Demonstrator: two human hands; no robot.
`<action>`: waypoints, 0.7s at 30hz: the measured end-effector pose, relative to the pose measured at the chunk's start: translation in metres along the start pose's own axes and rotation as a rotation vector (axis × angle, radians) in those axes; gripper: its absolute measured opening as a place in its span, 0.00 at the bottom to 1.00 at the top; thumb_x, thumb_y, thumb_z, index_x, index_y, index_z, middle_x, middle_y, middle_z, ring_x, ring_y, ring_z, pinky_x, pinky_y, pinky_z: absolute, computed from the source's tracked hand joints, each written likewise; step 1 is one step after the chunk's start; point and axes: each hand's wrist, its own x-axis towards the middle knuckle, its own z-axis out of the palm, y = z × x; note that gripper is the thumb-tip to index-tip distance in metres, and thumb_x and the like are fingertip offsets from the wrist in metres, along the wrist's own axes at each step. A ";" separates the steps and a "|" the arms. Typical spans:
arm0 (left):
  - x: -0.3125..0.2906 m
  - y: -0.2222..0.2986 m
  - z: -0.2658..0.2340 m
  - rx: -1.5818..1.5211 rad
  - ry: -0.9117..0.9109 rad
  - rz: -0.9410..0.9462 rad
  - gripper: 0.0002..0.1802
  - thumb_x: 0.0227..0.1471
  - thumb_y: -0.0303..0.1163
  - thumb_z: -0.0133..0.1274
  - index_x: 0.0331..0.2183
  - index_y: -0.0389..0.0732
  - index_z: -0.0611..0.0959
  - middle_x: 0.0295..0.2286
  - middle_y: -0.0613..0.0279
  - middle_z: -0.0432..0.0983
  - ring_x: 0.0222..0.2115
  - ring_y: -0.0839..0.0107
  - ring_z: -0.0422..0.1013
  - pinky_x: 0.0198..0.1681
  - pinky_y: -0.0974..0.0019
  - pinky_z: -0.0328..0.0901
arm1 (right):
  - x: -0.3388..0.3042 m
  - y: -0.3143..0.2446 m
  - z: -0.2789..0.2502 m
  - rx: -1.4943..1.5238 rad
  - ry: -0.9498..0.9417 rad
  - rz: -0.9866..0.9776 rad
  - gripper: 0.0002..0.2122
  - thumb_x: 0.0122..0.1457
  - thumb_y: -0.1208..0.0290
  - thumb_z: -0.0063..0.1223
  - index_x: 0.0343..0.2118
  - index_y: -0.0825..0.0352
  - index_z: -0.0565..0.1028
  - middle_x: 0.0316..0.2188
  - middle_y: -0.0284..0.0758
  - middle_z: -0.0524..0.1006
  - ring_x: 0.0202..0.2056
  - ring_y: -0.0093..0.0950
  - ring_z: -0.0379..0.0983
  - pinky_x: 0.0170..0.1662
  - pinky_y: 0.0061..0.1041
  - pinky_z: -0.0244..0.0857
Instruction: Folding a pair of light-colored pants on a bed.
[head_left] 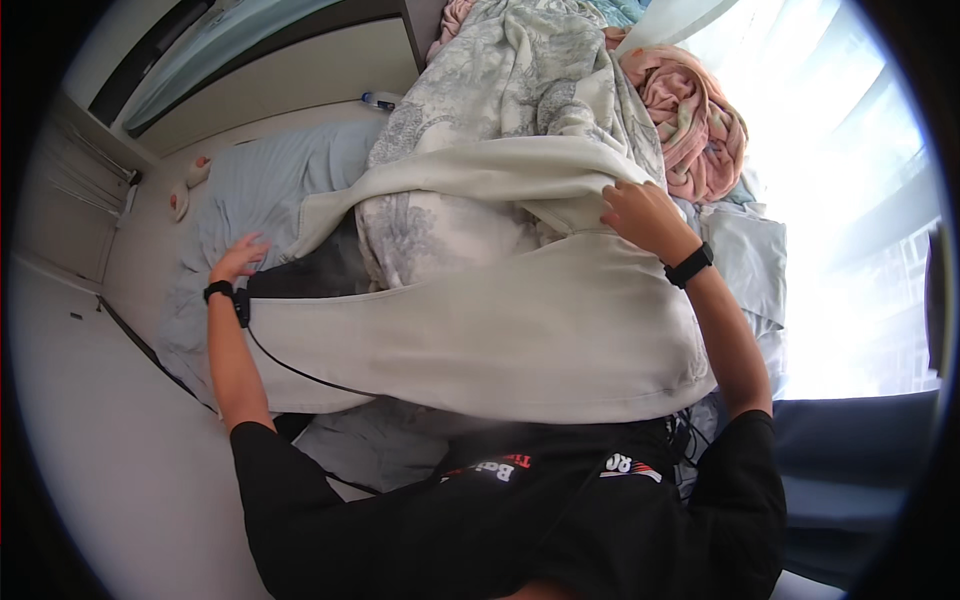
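Pale cream trousers (520, 330) lie spread across the bed, legs pointing left. The near leg runs close to my body; the far leg is bunched into folds. My left hand (240, 260) is open with its fingers apart, over the blue sheet beside the near leg's end and a dark cloth (310, 272). Nothing shows in it. At the right, my right hand (643, 214) has its fingers bent onto the trousers' upper part, gripping the fabric by the folds. A black band sits on each wrist, and a thin black cable trails from the left one across the trousers.
Beyond the trousers lies a rumpled grey-and-white patterned quilt (500, 90), with a rolled pink blanket (685, 125) at its right. A light blue sheet (300, 170) covers the left side. A bottle (381, 100) lies near the far edge. Sheer curtains (850, 200) hang at the right.
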 end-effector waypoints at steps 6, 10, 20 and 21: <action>0.099 0.004 0.110 0.335 -0.074 0.179 0.51 0.55 0.52 0.64 0.71 0.48 0.59 0.63 0.55 0.67 0.63 0.56 0.64 0.65 0.53 0.57 | 0.034 -0.019 0.043 -0.141 0.081 -0.100 0.13 0.53 0.66 0.65 0.39 0.65 0.78 0.45 0.39 0.74 0.51 0.38 0.72 0.52 0.39 0.67; 0.121 -0.019 0.090 0.437 -0.058 0.348 0.37 0.55 0.46 0.63 0.62 0.41 0.74 0.54 0.47 0.78 0.54 0.56 0.73 0.58 0.54 0.64 | 0.055 -0.035 0.058 -0.266 -0.017 0.063 0.23 0.54 0.61 0.66 0.51 0.64 0.77 0.50 0.39 0.74 0.58 0.36 0.67 0.54 0.42 0.64; 0.076 -0.013 0.078 -0.673 0.542 0.338 0.15 0.60 0.34 0.57 0.48 0.41 0.82 0.37 0.65 0.77 0.35 0.69 0.74 0.43 0.64 0.71 | 0.079 -0.023 0.065 -0.110 0.053 0.295 0.21 0.58 0.63 0.58 0.55 0.62 0.75 0.56 0.44 0.70 0.60 0.42 0.68 0.53 0.59 0.67; 0.071 -0.013 0.073 -0.873 0.575 0.445 0.15 0.61 0.31 0.55 0.49 0.41 0.80 0.41 0.62 0.78 0.38 0.67 0.76 0.46 0.62 0.72 | 0.086 -0.019 0.063 -0.098 -0.021 0.308 0.21 0.59 0.63 0.57 0.55 0.60 0.75 0.56 0.44 0.71 0.60 0.43 0.69 0.52 0.60 0.68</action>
